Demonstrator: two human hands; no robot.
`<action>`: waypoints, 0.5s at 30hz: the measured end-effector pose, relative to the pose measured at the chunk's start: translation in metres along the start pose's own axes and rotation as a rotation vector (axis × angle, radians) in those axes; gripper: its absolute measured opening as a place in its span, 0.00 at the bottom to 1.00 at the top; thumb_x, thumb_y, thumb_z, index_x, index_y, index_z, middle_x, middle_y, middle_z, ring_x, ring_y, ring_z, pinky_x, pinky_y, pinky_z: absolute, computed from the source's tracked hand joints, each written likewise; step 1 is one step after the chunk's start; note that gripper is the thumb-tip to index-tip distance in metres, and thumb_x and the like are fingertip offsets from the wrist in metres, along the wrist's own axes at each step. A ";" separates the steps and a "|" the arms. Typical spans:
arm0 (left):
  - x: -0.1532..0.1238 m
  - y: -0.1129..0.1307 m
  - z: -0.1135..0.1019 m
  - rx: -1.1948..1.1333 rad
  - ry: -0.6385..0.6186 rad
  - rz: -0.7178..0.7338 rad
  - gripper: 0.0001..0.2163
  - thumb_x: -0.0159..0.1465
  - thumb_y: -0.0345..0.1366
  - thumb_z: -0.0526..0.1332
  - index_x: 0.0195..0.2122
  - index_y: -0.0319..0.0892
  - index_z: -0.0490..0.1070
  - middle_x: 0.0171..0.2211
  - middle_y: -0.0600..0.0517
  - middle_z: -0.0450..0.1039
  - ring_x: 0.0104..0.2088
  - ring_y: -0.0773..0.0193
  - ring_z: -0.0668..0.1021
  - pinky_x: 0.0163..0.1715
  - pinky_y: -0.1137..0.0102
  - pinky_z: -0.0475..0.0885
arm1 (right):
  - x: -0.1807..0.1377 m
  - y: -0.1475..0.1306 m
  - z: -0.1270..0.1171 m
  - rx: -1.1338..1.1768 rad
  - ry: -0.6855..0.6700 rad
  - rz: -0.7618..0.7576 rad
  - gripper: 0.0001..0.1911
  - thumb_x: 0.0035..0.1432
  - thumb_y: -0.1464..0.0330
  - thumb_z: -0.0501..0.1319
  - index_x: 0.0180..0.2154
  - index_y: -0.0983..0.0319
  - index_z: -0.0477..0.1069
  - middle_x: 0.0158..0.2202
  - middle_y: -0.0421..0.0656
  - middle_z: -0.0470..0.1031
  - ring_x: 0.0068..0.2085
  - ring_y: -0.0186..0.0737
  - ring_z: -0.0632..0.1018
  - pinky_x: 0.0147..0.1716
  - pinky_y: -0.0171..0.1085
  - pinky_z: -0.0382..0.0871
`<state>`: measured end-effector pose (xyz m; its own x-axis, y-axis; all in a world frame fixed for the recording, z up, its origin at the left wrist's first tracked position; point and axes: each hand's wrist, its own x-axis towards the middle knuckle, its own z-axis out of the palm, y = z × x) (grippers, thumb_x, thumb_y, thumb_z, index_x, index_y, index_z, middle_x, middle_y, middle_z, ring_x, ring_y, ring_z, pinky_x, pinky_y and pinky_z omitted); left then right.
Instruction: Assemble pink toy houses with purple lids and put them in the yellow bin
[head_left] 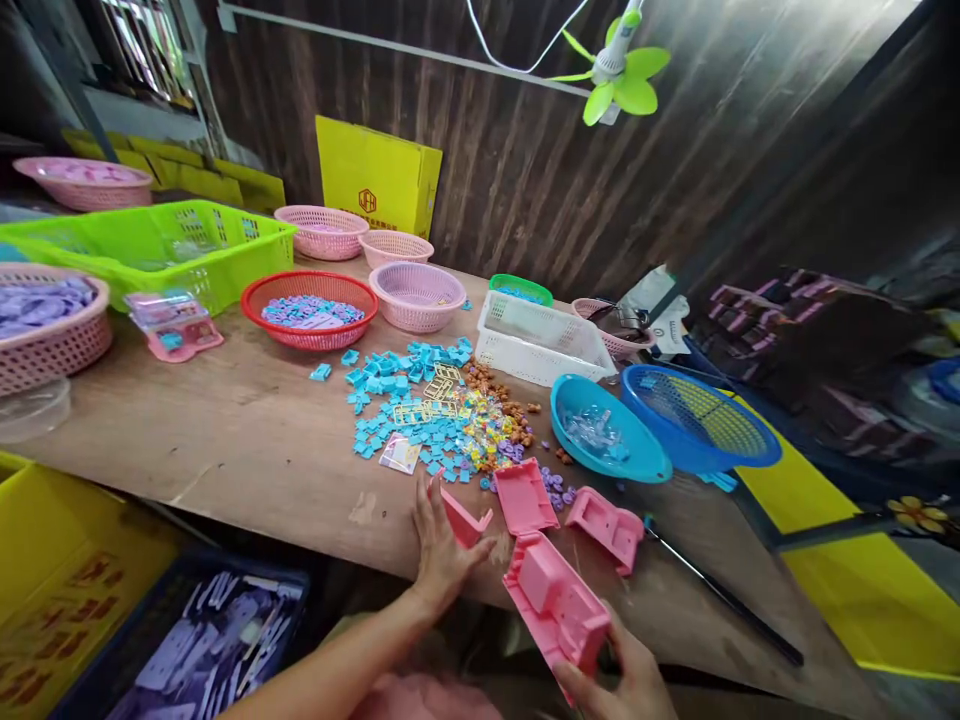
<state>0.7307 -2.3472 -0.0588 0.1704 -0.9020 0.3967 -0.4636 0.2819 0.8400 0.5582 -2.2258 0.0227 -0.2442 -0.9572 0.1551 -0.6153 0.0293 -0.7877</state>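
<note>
My left hand (441, 550) is closed around a pink plastic panel (463, 518) by the table's front edge, the fingers behind it and the thumb in front. Tilted over the edge is a larger pink plastic shell with moulded hollows (551, 590); my right hand (626, 675) grips its lower right end. Between the hands lies a flat pink plastic cover (526, 497), close to the shell's upper end. Another pink plastic shell (609, 525) rests to the right. Beyond them spread loose small blue pieces (431, 440), brown pieces (517, 415) and purple pieces (555, 490).
A red basket (255, 318), a lilac basket (416, 318) and a white basket (540, 362) stand farther back. Right are a turquoise bowl (652, 440), a blue basket (705, 455) and a black rod (735, 600). A green crate (247, 262) is at left.
</note>
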 end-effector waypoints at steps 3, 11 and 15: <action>0.009 -0.004 0.006 0.008 0.017 -0.078 0.48 0.50 0.51 0.65 0.64 0.39 0.37 0.63 0.32 0.44 0.64 0.43 0.50 0.59 0.44 0.49 | 0.008 0.008 0.015 -0.015 -0.115 -0.032 0.22 0.43 0.54 0.64 0.36 0.62 0.72 0.30 0.42 0.76 0.30 0.41 0.75 0.29 0.35 0.70; 0.019 -0.021 -0.046 -0.296 -0.135 -0.155 0.55 0.44 0.52 0.67 0.65 0.38 0.31 0.63 0.36 0.48 0.63 0.45 0.55 0.62 0.51 0.49 | 0.044 0.041 0.068 -0.130 -0.099 -0.449 0.21 0.48 0.52 0.64 0.36 0.62 0.71 0.31 0.43 0.73 0.33 0.42 0.74 0.31 0.38 0.71; 0.012 -0.040 -0.082 -0.397 -0.239 -0.210 0.58 0.45 0.55 0.65 0.64 0.40 0.25 0.65 0.37 0.42 0.64 0.46 0.53 0.63 0.51 0.45 | 0.054 0.040 0.092 -0.108 -0.178 -0.565 0.26 0.45 0.51 0.65 0.42 0.60 0.69 0.45 0.49 0.70 0.47 0.50 0.72 0.45 0.46 0.70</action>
<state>0.8227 -2.3427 -0.0569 -0.0007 -0.9890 0.1477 -0.0668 0.1474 0.9868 0.5893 -2.3031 -0.0551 0.2660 -0.8664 0.4225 -0.6885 -0.4776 -0.5458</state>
